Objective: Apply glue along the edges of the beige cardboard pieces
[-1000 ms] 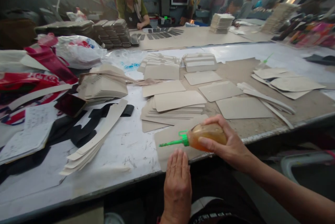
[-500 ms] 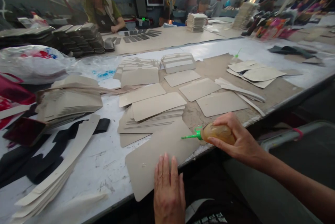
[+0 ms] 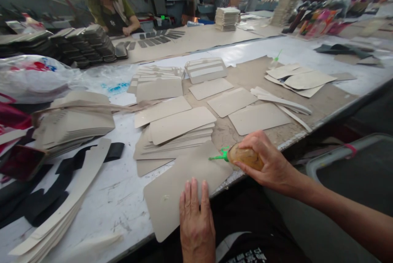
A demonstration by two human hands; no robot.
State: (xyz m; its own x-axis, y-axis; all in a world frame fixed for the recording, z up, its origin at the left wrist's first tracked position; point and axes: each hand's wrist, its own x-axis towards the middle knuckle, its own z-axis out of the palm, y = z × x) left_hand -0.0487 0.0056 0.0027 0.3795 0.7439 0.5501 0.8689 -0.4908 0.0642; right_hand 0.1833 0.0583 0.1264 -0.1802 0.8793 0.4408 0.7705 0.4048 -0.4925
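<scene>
My left hand (image 3: 197, 218) lies flat, fingers stretched out, on the near edge of a beige rounded-corner panel (image 3: 166, 177). A small pale spot shows on that panel to the left of my fingers. In my right hand (image 3: 267, 164) is a glue bottle (image 3: 245, 156) with amber contents and a green nozzle, held on its side. The nozzle tip points left over the panel's far right part; whether it touches I cannot tell. Just behind lies a fanned pile of similar panels (image 3: 181, 125). More single panels (image 3: 259, 119) rest to the right of the pile.
Long pale strips (image 3: 70, 197) and black bands (image 3: 46, 201) lie at the left, beside another panel stack (image 3: 73, 121). A plastic bag (image 3: 37, 78) sits behind them. At the right are curved pieces (image 3: 301, 78) and a grey bin (image 3: 353, 168). A co-worker (image 3: 110, 9) sits across the table.
The glue bottle in my right hand has shifted slightly left over the panel. My left hand stays flat on the panel. The whole view has moved a little.
</scene>
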